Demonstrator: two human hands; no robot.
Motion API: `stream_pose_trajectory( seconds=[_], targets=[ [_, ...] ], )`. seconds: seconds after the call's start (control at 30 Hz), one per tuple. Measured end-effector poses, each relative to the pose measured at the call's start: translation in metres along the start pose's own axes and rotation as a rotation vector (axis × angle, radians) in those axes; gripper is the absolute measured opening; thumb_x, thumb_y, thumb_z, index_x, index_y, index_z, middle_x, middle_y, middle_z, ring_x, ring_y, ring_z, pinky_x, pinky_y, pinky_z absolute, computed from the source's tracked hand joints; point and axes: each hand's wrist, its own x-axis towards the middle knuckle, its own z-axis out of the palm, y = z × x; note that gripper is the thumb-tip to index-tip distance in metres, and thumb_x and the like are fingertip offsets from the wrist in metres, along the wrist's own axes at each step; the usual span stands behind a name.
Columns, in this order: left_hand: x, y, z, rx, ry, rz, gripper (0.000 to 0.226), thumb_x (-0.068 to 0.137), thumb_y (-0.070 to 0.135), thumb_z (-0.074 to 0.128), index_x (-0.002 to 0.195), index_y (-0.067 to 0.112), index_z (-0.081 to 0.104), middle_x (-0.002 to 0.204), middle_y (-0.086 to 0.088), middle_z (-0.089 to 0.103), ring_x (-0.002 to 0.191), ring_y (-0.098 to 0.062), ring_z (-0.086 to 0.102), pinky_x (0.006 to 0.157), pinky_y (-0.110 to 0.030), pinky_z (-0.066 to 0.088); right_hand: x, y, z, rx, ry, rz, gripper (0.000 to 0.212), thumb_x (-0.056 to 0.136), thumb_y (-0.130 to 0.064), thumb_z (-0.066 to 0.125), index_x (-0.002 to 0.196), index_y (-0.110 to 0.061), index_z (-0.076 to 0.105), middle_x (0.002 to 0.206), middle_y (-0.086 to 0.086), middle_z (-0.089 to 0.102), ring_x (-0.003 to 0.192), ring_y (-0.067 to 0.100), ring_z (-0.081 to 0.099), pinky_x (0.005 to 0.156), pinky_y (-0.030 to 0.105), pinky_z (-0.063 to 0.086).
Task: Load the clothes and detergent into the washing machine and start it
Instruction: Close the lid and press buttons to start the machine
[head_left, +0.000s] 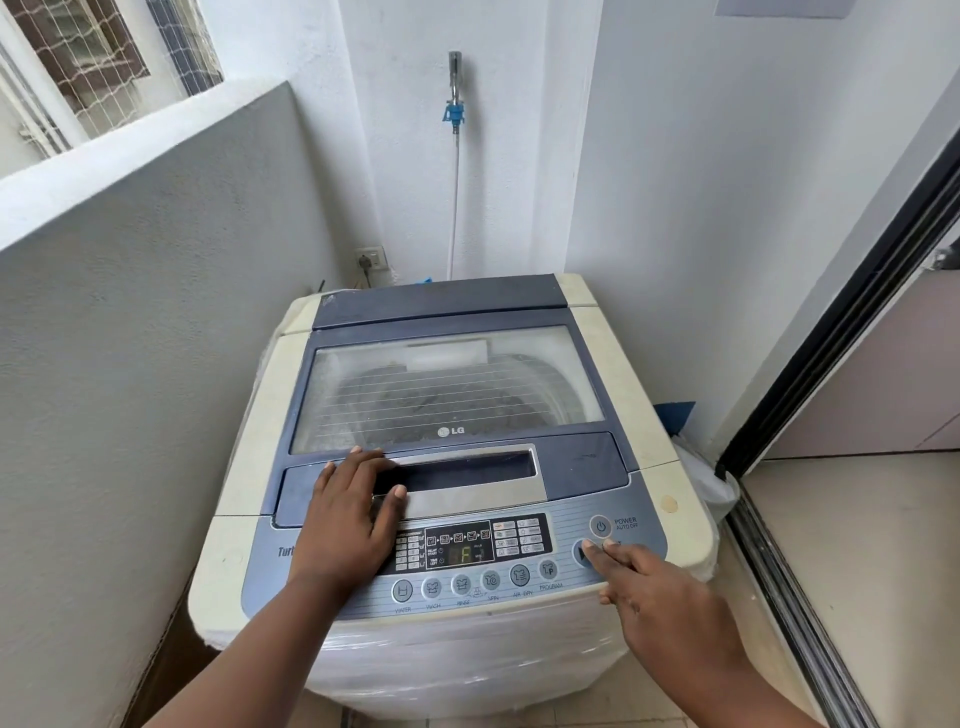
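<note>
**Start button pressed on a closed, loaded washer**

Head view: The last step of the task appeared to be in hand. The lid (452, 384) of the LG top-load washing machine (644, 364), set in a corner between pale walls, was seen shut, and dark laundry (431, 408) was made out dimly through its cloudy window. The left hand (353, 509) was laid flat and released on the lid's front handle recess, grasping nothing. The right hand (654, 587) was loosely curled, its index fingertip (588, 545) set on the start button just below the power button (601, 526). The display (462, 556) was lit in red and green. A firm press was judged to be needed next. Yellowed cream casing and a blue-grey control panel (566, 571) were noted.
</note>
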Motion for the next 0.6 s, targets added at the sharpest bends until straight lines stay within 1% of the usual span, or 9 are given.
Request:
stream_pose_trajectory(
  seconds=[0.07, 0.2, 0.3, 0.43, 0.6],
  targets=[
    [0.0004, 0.0011, -0.0005, -0.011, 0.006, -0.003, 0.039, 0.09, 0.044, 0.033, 0.11, 0.021, 0.058, 0.122, 0.004, 0.058, 0.129, -0.019, 0.044, 0.111, -0.042, 0.03, 0.0001, 0.0004, 0.0015, 0.005, -0.003, -0.004, 0.068, 0.044, -0.01, 0.091, 0.104, -0.037, 0.073, 0.09, -0.019, 0.07, 0.058, -0.005, 0.064, 0.035, 0.016, 0.046],
    [0.0007, 0.0012, -0.001, -0.007, 0.01, -0.002, 0.04, 0.091, 0.041, 0.031, 0.11, 0.019, 0.058, 0.12, 0.003, 0.059, 0.127, -0.02, 0.046, 0.109, -0.041, 0.03, 0.0007, -0.0004, -0.0003, -0.034, 0.004, -0.016, 0.069, 0.039, -0.011, 0.092, 0.101, -0.035, 0.074, 0.085, -0.018, 0.07, 0.055, -0.001, 0.064, 0.034, 0.017, 0.044],
    [0.0008, 0.0016, -0.001, -0.002, 0.009, -0.004, 0.04, 0.091, 0.04, 0.03, 0.11, 0.019, 0.058, 0.119, 0.003, 0.06, 0.127, -0.021, 0.046, 0.109, -0.041, 0.031, 0.0008, 0.0, 0.0011, -0.044, -0.006, -0.008, 0.068, 0.041, -0.011, 0.091, 0.102, -0.035, 0.074, 0.086, -0.018, 0.069, 0.057, -0.001, 0.065, 0.034, 0.018, 0.045],
    [-0.0002, 0.0011, -0.0006, 0.0, 0.01, -0.009, 0.04, 0.091, 0.041, 0.03, 0.11, 0.019, 0.058, 0.118, 0.003, 0.059, 0.126, -0.02, 0.046, 0.109, -0.039, 0.029, -0.0006, 0.0014, 0.0042, -0.07, -0.026, -0.007, 0.067, 0.044, -0.011, 0.091, 0.104, -0.035, 0.073, 0.087, -0.015, 0.069, 0.059, 0.005, 0.067, 0.033, 0.022, 0.048],
    [-0.0003, 0.0039, -0.0017, 0.003, 0.012, -0.011, 0.04, 0.091, 0.04, 0.03, 0.109, 0.019, 0.058, 0.116, 0.003, 0.06, 0.123, -0.019, 0.047, 0.107, -0.034, 0.028, -0.0005, 0.0009, 0.0037, -0.105, -0.04, -0.002, 0.067, 0.044, -0.013, 0.09, 0.103, -0.037, 0.073, 0.087, -0.014, 0.069, 0.058, 0.007, 0.067, 0.03, 0.024, 0.045]
  ],
)
